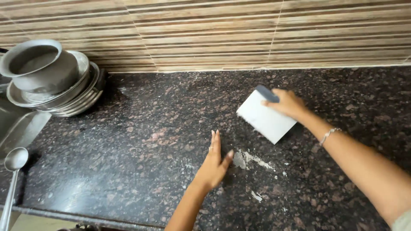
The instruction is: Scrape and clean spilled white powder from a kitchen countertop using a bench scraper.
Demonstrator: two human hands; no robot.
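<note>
1. Near front edge of granite counter (128,171): left hand (214,164) flat, fingers released, edge-on beside white residue (252,159), likely as a stop.
2. Mid-counter: right hand (287,104) grasping white scraper (266,117) by dark grip, blade tilted down toward residue.
3. Far left corner: stacked steel dishes (55,85); ladle (15,160) at left edge. No labels seen.

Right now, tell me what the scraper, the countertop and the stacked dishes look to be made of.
Scraper: likely plastic, a flat matte white blade with a dark grip, held in the right hand.
Countertop: seemingly polished granite, dark with brown speckles and a soft sheen.
Dishes: probably stainless steel, grey and reflective.
</note>
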